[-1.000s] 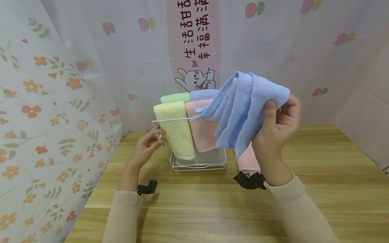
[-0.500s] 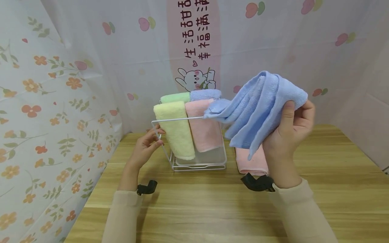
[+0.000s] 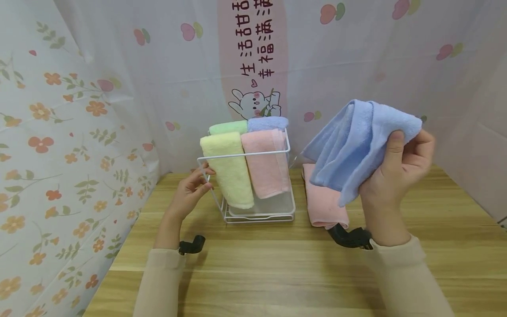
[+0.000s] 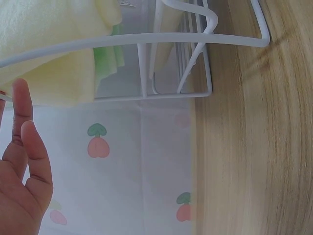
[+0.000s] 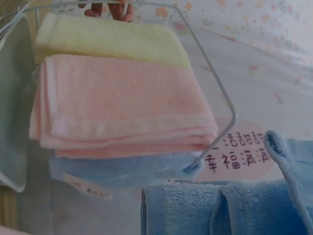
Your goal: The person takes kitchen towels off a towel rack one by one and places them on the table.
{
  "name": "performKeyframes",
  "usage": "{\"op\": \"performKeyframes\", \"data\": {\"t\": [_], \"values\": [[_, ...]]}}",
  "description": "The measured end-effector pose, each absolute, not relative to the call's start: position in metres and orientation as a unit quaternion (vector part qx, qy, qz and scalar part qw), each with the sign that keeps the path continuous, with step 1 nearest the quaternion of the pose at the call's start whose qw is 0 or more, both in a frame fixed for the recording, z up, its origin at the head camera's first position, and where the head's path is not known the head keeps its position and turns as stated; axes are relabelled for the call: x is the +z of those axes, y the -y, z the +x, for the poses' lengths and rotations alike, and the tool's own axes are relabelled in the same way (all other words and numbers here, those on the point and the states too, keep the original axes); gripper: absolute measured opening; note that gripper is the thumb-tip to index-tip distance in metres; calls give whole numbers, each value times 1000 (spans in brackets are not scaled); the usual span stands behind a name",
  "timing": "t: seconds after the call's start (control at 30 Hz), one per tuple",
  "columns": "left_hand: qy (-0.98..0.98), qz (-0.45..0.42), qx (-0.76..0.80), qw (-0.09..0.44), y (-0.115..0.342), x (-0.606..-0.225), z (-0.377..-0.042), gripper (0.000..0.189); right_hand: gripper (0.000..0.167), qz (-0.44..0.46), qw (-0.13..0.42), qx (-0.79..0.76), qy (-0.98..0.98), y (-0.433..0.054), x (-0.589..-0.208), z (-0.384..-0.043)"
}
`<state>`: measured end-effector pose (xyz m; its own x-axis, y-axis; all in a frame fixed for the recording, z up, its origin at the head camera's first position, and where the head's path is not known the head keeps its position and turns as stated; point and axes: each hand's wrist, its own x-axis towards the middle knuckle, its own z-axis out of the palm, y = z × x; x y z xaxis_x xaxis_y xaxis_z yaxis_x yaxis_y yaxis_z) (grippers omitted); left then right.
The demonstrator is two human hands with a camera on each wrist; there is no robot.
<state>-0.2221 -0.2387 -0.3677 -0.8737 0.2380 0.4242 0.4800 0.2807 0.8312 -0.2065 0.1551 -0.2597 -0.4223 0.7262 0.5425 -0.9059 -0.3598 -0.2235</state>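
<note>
My right hand (image 3: 396,171) pinches a folded light blue towel (image 3: 352,145) between thumb and fingers, in the air right of a white wire rack (image 3: 237,155). The towel's layers hang down toward the left, apart from the rack. At the rack's left side, my left hand (image 3: 190,193) holds the upright wire, thumb in front and fingers behind. A yellow towel (image 3: 227,176) and a pink towel (image 3: 269,167) stand folded in the rack's front. Behind them show a green towel (image 3: 227,127) and another blue towel (image 3: 269,123), their lower parts hidden.
Another folded pink towel (image 3: 326,207) lies on the wooden table (image 3: 253,273), right of the rack and partly under the held towel. A whitish tray (image 3: 273,205) sits in the rack's base. Patterned cloth (image 3: 166,79) hangs behind and at the left.
My right hand has moved right with the blue towel, drawing its trailing corner away from the rack's front wire. The pink towels show more fully. My left hand has stayed put.
</note>
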Motion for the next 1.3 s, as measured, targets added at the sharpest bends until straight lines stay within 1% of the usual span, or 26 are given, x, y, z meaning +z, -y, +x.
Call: {"op": "performKeyframes", "data": {"t": [0.17, 0.27, 0.5, 0.67, 0.73, 0.83, 0.97, 1.07, 1.17, 1.3], "values": [[790, -226, -560, 106, 238, -370, -221, 27, 23, 151, 484, 813, 286, -166, -274, -213], [788, -229, -561, 109, 238, -371, -222, 26, 20, 124, 461, 819, 319, -175, -286, -215], [781, -237, -566, 117, 237, -371, -221, 25, 24, 96, 402, 838, 356, -202, -308, -212], [782, -238, -564, 119, 238, -372, -220, 25, 32, 60, 360, 841, 400, -222, -320, -205], [779, -240, -566, 122, 239, -373, -221, 25, 35, 35, 336, 837, 431, -230, -325, -203], [776, -244, -569, 124, 238, -372, -222, 25, 40, 9, 281, 835, 474, -246, -332, -200], [775, -242, -571, 123, 238, -371, -222, 25, 43, 8, 196, 826, 529, -268, -341, -198], [775, -234, -574, 123, 239, -371, -223, 25, 44, 2, 144, 813, 564, -281, -347, -202], [778, -225, -573, 121, 239, -370, -224, 24, 43, -10, 107, 798, 593, -288, -356, -210], [781, -221, -572, 114, 239, -370, -224, 24, 37, -21, 71, 781, 621, -292, -371, -225]]}}
